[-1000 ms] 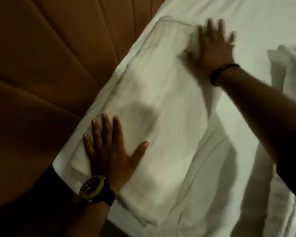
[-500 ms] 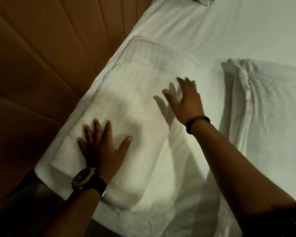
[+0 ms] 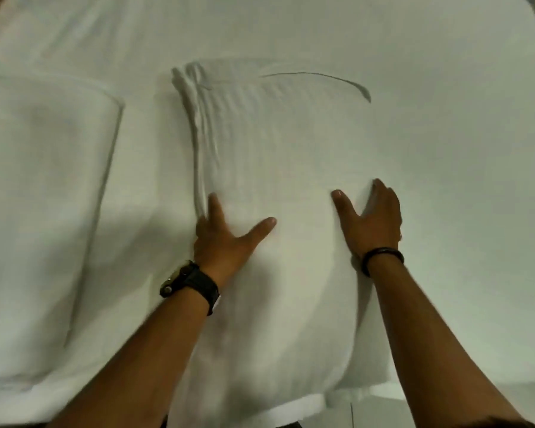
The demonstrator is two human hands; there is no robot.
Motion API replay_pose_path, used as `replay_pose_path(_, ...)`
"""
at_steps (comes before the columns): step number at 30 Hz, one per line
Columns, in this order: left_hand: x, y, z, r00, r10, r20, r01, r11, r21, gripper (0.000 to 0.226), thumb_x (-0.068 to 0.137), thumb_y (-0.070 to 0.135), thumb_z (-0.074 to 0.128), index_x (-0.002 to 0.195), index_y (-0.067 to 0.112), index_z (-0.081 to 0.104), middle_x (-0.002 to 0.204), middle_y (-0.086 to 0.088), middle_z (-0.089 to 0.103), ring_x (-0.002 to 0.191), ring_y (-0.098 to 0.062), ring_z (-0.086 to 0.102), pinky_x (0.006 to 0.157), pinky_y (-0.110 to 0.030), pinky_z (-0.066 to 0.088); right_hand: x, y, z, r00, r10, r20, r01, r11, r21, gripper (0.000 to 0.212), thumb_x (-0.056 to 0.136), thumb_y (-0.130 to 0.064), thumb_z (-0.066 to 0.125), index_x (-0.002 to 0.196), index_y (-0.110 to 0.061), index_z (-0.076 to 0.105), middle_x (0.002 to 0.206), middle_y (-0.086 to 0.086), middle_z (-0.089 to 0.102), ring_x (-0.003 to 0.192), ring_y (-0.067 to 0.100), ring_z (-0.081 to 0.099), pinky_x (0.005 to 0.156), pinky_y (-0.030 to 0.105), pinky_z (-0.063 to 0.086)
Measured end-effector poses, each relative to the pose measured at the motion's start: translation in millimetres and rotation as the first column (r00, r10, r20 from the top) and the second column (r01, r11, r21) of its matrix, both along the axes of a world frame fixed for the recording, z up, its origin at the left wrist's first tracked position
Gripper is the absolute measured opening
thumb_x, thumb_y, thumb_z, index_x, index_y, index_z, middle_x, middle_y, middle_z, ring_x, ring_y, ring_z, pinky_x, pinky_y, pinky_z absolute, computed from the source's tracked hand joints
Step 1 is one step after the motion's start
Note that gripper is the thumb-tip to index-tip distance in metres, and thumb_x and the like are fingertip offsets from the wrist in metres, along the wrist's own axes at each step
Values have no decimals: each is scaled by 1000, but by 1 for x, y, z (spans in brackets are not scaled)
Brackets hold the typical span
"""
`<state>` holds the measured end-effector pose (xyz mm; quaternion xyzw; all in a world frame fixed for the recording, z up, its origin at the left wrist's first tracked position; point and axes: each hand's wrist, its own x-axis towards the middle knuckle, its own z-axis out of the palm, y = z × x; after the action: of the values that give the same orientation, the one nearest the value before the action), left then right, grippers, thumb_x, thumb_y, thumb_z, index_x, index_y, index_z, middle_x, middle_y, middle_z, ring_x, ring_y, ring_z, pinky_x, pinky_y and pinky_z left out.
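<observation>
A white pillow point(image 3: 278, 156) lies in the middle of the white bed sheet point(image 3: 454, 125), its bunched seam along its left side. My left hand point(image 3: 226, 239), with a dark watch on the wrist, rests on the pillow's left edge; one finger lies straight along the seam, the thumb spreads over the top, and the other fingers are hidden. My right hand point(image 3: 372, 223), with a black wristband, holds the pillow's right edge, thumb on top and fingers bent over the side.
A second flat white pillow point(image 3: 44, 196) lies to the left, a narrow strip of sheet between the two. The bed's near edge point(image 3: 371, 392) runs along the bottom right. The sheet stretches away smooth to the right and beyond.
The view swung from the pillow by the brown headboard to the one on its right. Both hands left the first pillow and now sit on the second one's sides.
</observation>
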<state>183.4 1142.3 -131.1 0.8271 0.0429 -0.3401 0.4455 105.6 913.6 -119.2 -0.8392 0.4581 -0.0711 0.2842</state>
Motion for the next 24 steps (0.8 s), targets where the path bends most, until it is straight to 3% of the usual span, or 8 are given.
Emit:
replay_pose_path(3, 0, 6, -10, 995, 70, -72, -65, 996, 61, 155, 34, 97, 61, 155, 33, -13, 166, -2, 15, 149, -26, 25, 116, -37, 25, -29, -30, -15, 963, -267, -32, 257, 876, 409, 133, 44, -96, 55, 151, -27, 19, 157, 2, 29, 141, 25, 32, 113, 40, 29)
replay_pose_path(6, 4, -2, -19, 991, 117, -62, -112, 990, 81, 154, 33, 95, 67, 157, 30, 2, 161, 0, 30, 143, -27, 37, 116, -40, 31, -44, -50, -23, 961, -270, -67, 251, 741, 623, 127, 41, -93, 61, 143, -22, 40, 138, 2, 55, 119, 26, 56, 104, 41, 45)
replay_pose_path(9, 15, -14, -18, 980, 186, -68, -186, 983, 4, 133, 30, 83, 82, 141, 21, 42, 133, 0, 60, 117, -25, 61, 100, -44, 51, -45, -57, -22, 970, -242, 24, 169, 744, 647, 100, 48, -86, 68, 126, -24, 55, 111, -7, 66, 96, 13, 64, 79, 28, 55)
replay_pose_path(12, 16, -15, -6, 975, 210, -67, -211, 977, -15, 118, 35, 75, 87, 130, 17, 50, 119, 0, 65, 103, -21, 66, 88, -40, 57, -48, -56, -16, 957, -244, 155, 86, 753, 653, 62, 63, -70, 74, 109, -30, 62, 94, -14, 66, 77, 1, 65, 57, 14, 49)
replay_pose_path(15, 9, -2, 4, 959, 282, 3, -280, 952, -128, 89, 49, 58, 92, 122, 19, 57, 113, 2, 69, 98, -14, 69, 79, -31, 59, -45, -41, -5, 909, -273, 315, 34, 802, 597, 23, 75, -49, 77, 86, -32, 66, 89, -16, 70, 69, -8, 67, 57, 8, 51)
replay_pose_path(19, 23, 27, 34, 909, 366, 202, -323, 921, -217, 63, 70, 39, 88, 122, 22, 57, 114, 7, 68, 102, -8, 66, 85, -27, 55, -23, -8, 29, 815, -314, 488, 3, 844, 537, 13, 79, -35, 77, 86, -26, 71, 83, -18, 72, 76, -8, 68, 64, 8, 50)
replay_pose_path(24, 64, 102, 91, 849, 379, 369, -278, 913, -298, 52, 78, 32, 83, 124, 20, 62, 115, 7, 71, 100, -2, 68, 81, -16, 53, 23, 63, 89, 718, -305, 626, -141, 816, 560, 12, 80, -31, 75, 89, -23, 72, 81, -13, 75, 81, 6, 71, 70, 20, 54)
